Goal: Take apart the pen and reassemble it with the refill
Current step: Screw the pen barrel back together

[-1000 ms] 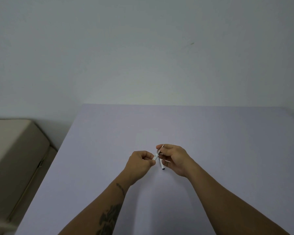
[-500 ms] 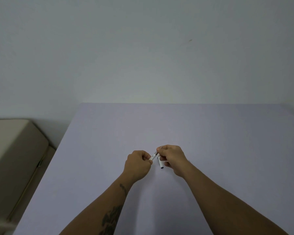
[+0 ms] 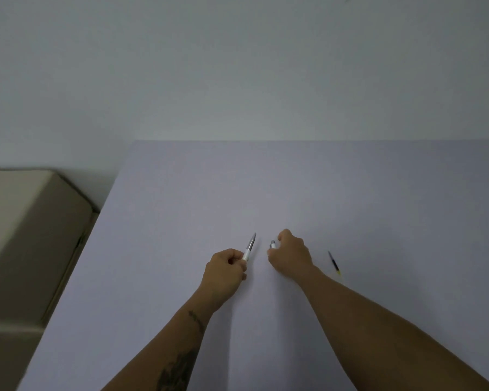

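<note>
My left hand grips the front half of the pen, a white and silver piece whose pointed tip sticks up and away from me. My right hand is closed around the other pen half, a short white piece with only its end showing past the fingers. The two halves are apart, with a gap between the hands. A thin dark refill with a yellowish end lies on the table to the right of my right wrist, untouched.
The work surface is a pale lavender table set against a plain wall. A beige cushioned seat stands beside the table's left edge.
The hands were together on the joined pen; now they have pulled apart, each holding one half. The refill now lies on the table at the right.
</note>
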`<state>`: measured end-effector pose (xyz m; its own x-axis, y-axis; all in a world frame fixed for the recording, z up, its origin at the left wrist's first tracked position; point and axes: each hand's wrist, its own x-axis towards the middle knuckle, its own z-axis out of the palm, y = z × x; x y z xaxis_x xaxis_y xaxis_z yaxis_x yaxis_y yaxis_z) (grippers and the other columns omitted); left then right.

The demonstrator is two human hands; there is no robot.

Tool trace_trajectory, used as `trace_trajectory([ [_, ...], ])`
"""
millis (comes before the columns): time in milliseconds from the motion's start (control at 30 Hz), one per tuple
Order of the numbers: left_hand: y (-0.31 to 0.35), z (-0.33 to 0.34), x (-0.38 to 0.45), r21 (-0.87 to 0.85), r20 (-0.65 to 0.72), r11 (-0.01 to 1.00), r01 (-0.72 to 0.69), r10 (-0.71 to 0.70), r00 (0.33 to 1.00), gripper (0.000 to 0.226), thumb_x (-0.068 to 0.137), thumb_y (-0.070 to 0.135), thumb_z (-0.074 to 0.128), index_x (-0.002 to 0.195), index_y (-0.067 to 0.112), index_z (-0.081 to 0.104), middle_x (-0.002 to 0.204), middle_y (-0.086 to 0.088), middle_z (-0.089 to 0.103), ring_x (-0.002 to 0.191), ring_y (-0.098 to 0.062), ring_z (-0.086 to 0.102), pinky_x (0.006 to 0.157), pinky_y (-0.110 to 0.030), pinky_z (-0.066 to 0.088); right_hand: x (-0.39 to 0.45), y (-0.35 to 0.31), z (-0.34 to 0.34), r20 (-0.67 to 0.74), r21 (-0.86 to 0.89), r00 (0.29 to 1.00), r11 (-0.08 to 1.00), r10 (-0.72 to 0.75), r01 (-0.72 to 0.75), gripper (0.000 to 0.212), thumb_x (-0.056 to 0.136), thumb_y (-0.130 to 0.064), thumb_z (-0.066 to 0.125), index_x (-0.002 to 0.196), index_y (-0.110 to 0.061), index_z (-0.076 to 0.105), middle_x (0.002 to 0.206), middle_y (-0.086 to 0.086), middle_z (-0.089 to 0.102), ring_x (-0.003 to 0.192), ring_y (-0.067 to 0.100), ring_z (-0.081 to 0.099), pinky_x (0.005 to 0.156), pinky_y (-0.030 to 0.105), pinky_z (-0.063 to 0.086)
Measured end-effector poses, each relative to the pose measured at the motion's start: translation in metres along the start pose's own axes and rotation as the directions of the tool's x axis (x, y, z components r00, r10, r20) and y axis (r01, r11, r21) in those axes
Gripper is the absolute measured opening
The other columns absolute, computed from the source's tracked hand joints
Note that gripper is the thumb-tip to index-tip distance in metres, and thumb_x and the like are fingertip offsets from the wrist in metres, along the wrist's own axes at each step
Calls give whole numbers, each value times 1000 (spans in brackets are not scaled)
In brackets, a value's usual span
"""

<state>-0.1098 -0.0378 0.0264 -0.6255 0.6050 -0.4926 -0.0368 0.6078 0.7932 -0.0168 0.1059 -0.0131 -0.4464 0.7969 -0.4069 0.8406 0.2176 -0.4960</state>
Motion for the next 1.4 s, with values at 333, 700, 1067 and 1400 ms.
trace_trajectory([
  [333, -11, -5, -9, -22, 63, 1000, 20, -19, 998, 20, 87, -1, 55, 90, 11, 70, 79, -4, 64, 71, -16, 65, 63, -26, 48, -8, -18, -18, 62, 535, 996, 841, 60, -84, 12, 80, -11, 63, 68, -13, 66, 60, 0, 64, 61, 19, 57, 55, 25, 40],
  [700, -7, -6, -26, 7, 14, 999, -54, 54, 998, 25, 76, -2, 61, 77, 21, 72, 62, 5, 57, 65, -17, 56, 63, -31, 47, -44, -40, -46, -21, 698, 1000, 715, -22, 30, 17, 80, -11, 63, 68, -19, 73, 74, 5, 76, 63, 15, 59, 59, 31, 44],
  [1067, -2, -3, -37, 13, 9, 991, -130, 130, 991, 22, 78, 2, 65, 79, 23, 71, 65, 3, 59, 64, -16, 58, 61, -29, 49, -65, -30, -48, 84, 685, 995, 728, -47, -24, 16, 86, -14, 65, 74, -17, 75, 66, -6, 73, 61, 10, 62, 60, 25, 50],
  [1400, 1, 11, -41, 53, -46, 980, -190, 192, 980, 23, 76, 5, 72, 75, 28, 70, 69, 8, 67, 59, -6, 60, 51, -14, 43, -78, -13, -49, 37, 617, 995, 785, -96, 53, 10, 86, -17, 68, 81, -14, 76, 83, 8, 78, 65, 10, 66, 63, 27, 51],
])
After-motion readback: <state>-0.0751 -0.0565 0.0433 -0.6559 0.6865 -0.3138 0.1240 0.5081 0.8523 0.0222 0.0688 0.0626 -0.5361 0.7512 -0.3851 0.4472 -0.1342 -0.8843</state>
